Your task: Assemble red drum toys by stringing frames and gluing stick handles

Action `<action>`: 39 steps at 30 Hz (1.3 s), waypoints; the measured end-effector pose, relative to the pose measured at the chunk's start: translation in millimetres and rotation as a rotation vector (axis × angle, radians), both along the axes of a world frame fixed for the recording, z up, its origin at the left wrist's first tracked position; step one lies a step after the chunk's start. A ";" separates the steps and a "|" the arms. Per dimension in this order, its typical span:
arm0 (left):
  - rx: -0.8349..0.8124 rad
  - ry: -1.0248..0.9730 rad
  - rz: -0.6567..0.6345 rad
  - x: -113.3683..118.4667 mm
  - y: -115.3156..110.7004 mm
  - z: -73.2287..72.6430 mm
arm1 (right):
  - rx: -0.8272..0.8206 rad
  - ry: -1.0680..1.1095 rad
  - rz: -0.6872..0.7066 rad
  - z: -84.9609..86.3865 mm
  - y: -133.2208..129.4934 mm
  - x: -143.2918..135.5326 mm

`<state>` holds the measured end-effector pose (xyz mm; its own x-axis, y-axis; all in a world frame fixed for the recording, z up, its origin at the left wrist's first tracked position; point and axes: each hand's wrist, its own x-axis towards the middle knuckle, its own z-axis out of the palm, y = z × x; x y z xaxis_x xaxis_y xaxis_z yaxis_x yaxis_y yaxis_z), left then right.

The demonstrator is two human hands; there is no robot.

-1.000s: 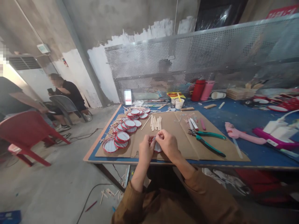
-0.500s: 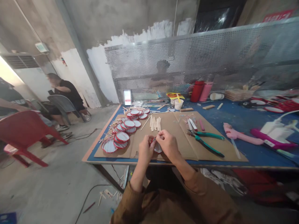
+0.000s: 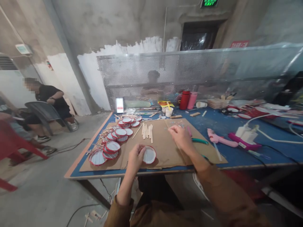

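My left hand is closed on the left edge of a round, red-rimmed disc with a pale face, low over the cardboard sheet. My right hand is apart from it, off to the right, with thumb and fingers pinched together; whatever they may hold is too small to make out. Beneath and behind that hand lie green-handled pliers, partly hidden by the hand and forearm. Several flat wooden sticks lie beyond the disc. Overlapping finished-looking discs with sticks cover the sheet's left side.
A pink glue gun and a purple power strip with white plugs lie right on the blue table. Red and pink bottles, a paper cup and a phone stand at the back. A person sits left.
My right hand has left the disc and moved right, over the pliers. My left hand keeps the disc, now showing its face. The camera view has turned right.
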<state>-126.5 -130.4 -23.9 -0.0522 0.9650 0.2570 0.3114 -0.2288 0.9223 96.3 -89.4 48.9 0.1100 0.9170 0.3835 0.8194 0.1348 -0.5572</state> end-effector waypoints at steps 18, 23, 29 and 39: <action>-0.024 0.066 -0.031 -1.6 1.6 10.3 | -0.355 -0.164 -0.405 -22.4 67.9 111.1; -0.149 0.093 -0.057 0.2 9.9 16.5 | -0.093 0.274 -0.249 -9.0 59.6 91.9; -0.437 -0.117 -0.189 5.5 16.9 27.8 | 0.052 1.221 0.455 4.6 43.4 25.3; -0.168 -0.377 -0.147 -5.0 4.7 18.5 | 0.083 1.576 0.585 -22.4 52.1 -7.3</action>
